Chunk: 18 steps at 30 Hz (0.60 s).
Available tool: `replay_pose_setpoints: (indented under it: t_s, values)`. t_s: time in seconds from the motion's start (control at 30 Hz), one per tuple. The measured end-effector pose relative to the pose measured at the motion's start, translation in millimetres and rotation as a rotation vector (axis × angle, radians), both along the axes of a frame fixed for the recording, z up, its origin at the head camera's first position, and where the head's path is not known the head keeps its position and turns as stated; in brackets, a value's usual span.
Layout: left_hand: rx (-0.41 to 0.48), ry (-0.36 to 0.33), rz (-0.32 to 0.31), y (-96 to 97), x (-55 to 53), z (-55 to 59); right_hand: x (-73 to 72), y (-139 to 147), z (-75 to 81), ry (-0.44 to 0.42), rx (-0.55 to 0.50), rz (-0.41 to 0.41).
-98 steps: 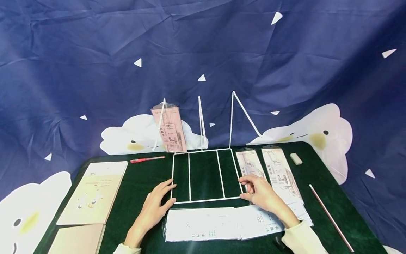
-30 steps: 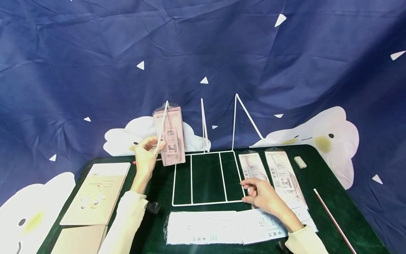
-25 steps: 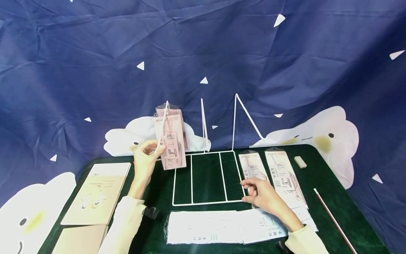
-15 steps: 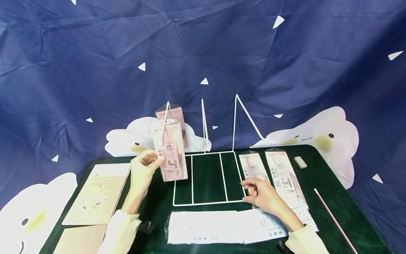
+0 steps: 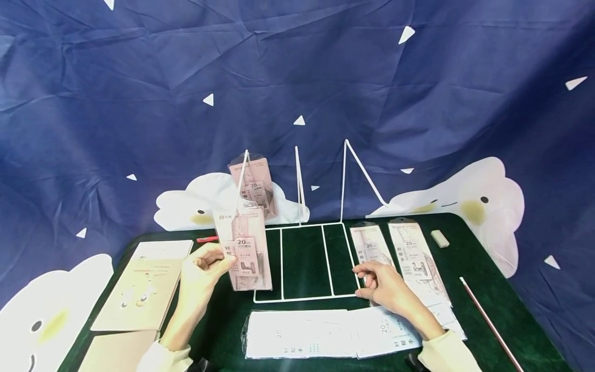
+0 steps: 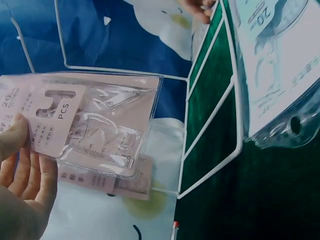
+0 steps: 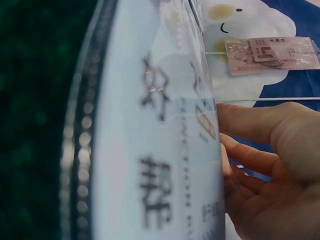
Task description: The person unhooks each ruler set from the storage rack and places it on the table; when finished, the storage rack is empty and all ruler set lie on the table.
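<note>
My left hand (image 5: 200, 274) pinches a pink ruler set (image 5: 244, 250) by its left edge, thumb in front. A ruler and a protractor show through its clear sleeve in the left wrist view. It is held upright, over the left part of a white wire rack (image 5: 304, 298). Behind it, another pink ruler set (image 5: 254, 178) hangs on the rack's left prong. With thumb and index fingertip, my right hand (image 5: 386, 284) holds the rack's right side bar. The other right fingers are curled in. A blurred package fills much of the right wrist view.
Two pink ruler sets (image 5: 411, 253) lie right of the rack, by an eraser (image 5: 439, 238) and a pencil (image 5: 490, 323). White-blue packages (image 5: 297, 333) lie in front. At left are notebooks (image 5: 141, 284) and a red pen (image 5: 206, 239). A blue cloth (image 5: 418, 113) hangs behind.
My left hand left the rack's left side, gripped the front ruler set on the left prong and drew it off, down and toward me. My right hand stayed on the rack.
</note>
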<state>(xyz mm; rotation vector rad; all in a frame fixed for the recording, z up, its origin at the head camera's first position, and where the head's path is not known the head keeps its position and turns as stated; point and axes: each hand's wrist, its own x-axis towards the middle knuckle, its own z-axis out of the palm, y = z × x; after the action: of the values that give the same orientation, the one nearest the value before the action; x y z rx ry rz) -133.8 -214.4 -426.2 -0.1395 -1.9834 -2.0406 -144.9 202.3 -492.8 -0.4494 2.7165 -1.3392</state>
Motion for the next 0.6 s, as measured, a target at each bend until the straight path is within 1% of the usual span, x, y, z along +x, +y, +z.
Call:
replay_pose_setpoints:
  t_s: [0.13, 0.37, 0.5, 0.6]
  values:
    - [-0.009, -0.013, -0.012, -0.1, 13.3, 0.7, -0.2, 0, -0.4, -0.004, -0.002, 0.005]
    - [0.034, 0.028, -0.064, 0.0, 35.2, 2.8, -0.4, 1, -2.1, 0.006, -0.008, 0.021]
    - [0.052, 0.047, -0.079, -0.7, 42.9, 4.5, -0.4, 1, -2.6, 0.002, 0.007, 0.008]
    - [0.058, 0.068, -0.073, -3.2, 47.2, 6.0, -0.4, 1, -2.5, 0.0, 0.007, 0.005]
